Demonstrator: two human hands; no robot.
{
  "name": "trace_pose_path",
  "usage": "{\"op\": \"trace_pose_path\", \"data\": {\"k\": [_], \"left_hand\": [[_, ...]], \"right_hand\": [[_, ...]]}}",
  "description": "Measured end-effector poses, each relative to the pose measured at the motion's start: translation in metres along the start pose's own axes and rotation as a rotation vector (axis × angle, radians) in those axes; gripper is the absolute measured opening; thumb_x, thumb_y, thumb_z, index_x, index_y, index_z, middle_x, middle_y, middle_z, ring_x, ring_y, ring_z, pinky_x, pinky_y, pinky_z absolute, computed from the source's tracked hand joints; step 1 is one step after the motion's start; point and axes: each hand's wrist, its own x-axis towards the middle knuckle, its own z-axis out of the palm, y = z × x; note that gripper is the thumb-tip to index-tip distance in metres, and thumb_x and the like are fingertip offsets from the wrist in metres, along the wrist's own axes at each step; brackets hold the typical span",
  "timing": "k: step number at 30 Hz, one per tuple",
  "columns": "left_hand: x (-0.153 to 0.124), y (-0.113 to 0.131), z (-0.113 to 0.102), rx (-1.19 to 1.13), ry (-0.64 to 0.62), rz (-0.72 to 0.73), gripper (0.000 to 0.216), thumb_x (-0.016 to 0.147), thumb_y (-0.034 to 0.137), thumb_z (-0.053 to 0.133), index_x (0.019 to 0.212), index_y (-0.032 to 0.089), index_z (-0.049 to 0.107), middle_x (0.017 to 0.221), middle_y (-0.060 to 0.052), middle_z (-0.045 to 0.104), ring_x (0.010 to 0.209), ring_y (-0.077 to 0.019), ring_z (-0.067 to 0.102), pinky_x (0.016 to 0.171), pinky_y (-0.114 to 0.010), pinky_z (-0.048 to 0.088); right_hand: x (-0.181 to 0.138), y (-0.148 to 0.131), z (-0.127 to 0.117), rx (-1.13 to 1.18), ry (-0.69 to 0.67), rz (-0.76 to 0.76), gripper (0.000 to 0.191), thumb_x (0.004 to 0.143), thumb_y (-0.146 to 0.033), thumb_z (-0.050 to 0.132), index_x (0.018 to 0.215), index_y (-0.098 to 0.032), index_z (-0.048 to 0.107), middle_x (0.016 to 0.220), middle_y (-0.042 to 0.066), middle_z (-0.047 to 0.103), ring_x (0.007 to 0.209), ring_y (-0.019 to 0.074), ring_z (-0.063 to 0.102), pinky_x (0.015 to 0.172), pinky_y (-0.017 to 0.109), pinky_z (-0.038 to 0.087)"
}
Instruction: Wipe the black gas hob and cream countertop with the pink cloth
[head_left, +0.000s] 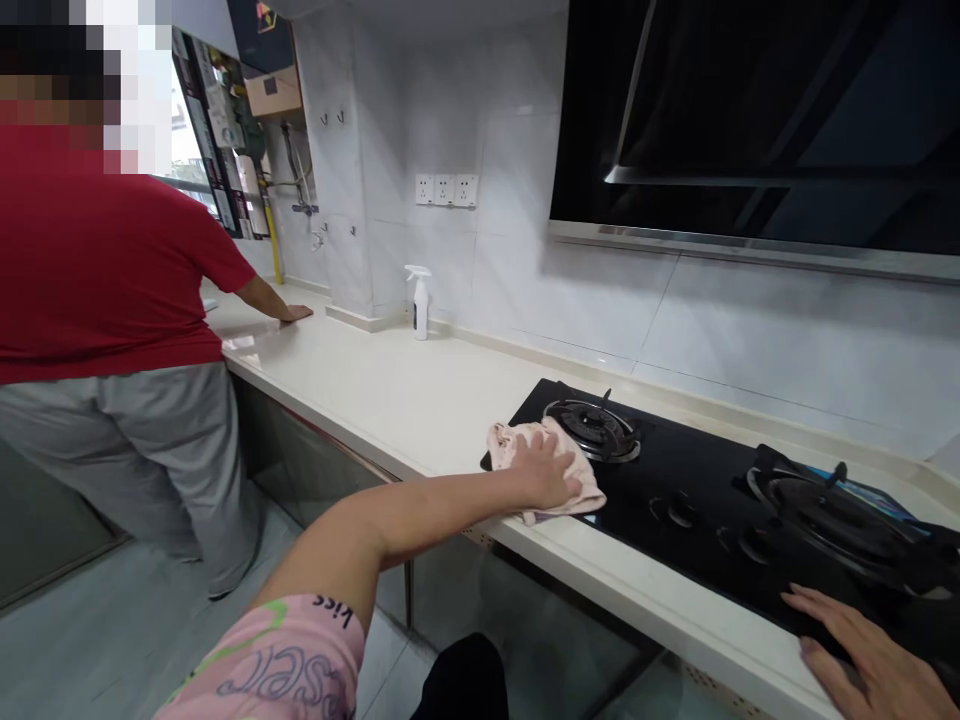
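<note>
My left hand (544, 472) lies flat with its fingers spread on a pale pink cloth (592, 498). The crumpled cloth covers the front left corner of a black gas hob (637, 500) and laps over the counter edge. Just behind it is the left burner (596, 428) with its pan support. At the lower right, my right hand (874, 645) rests by the hob's front edge, fingers stretched out and nothing in its grasp. Between my hands are two control knobs (679, 512). Farther right stands the second burner (832, 515).
A white spray bottle (421, 305) stands on the pale counter (360, 385) near the wall. On the left, a person in a red shirt (112, 250) leans one hand (297, 313) on the counter. A black range hood (757, 130) overhangs the hob. Wall sockets (445, 190) are behind.
</note>
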Motion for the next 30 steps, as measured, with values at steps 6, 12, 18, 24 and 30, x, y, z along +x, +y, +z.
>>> {"op": "trace_pose_path", "data": {"k": [6,12,18,24,30], "left_hand": [[-0.018,0.093,0.043,-0.110,0.029,0.459,0.077,0.095,0.076,0.031,0.160,0.037,0.043,0.174,-0.010,0.026,0.160,-0.0431,0.017,0.121,-0.076,0.014],[-0.035,0.101,0.047,-0.158,0.035,0.594,0.077,0.095,0.080,0.032,0.159,0.038,0.043,0.175,-0.008,0.026,0.158,-0.0408,0.023,0.121,-0.072,0.019],[-0.059,-0.005,0.006,-0.093,0.041,0.277,0.075,0.097,0.082,0.032,0.161,0.043,0.038,0.176,-0.004,0.022,0.161,-0.0368,0.017,0.126,-0.069,0.012],[-0.088,-0.151,-0.018,0.089,0.151,-0.322,0.077,0.096,0.080,0.034,0.163,0.043,0.034,0.176,-0.004,0.024,0.159,-0.0424,0.022,0.121,-0.074,0.018],[-0.125,-0.236,-0.025,0.215,0.200,-0.669,0.071,0.098,0.070,0.030,0.161,0.037,0.039,0.169,-0.010,0.038,0.149,-0.0430,0.036,0.115,-0.068,0.029]], "right_hand": [[0.000,0.007,0.006,0.023,0.005,-0.009,0.055,0.093,-0.061,0.047,0.120,-0.024,0.077,0.133,0.011,0.071,0.123,0.0379,0.067,0.106,0.061,0.056],[-0.006,0.013,0.010,0.022,-0.006,0.006,0.053,0.095,-0.060,0.049,0.127,-0.025,0.074,0.140,0.009,0.068,0.128,0.0374,0.064,0.111,0.060,0.054],[-0.009,0.001,0.004,0.060,-0.038,0.039,0.051,0.100,-0.058,0.046,0.133,-0.027,0.070,0.148,0.007,0.062,0.139,0.0345,0.056,0.117,0.058,0.048],[-0.010,-0.008,0.000,0.033,-0.062,0.093,0.050,0.103,-0.056,0.042,0.139,-0.030,0.066,0.155,0.006,0.055,0.142,0.0322,0.053,0.119,0.055,0.045],[-0.007,-0.013,0.002,-0.060,-0.012,0.183,0.058,0.098,-0.062,0.040,0.136,-0.029,0.067,0.151,0.010,0.058,0.141,0.0354,0.052,0.117,0.060,0.041]]}}
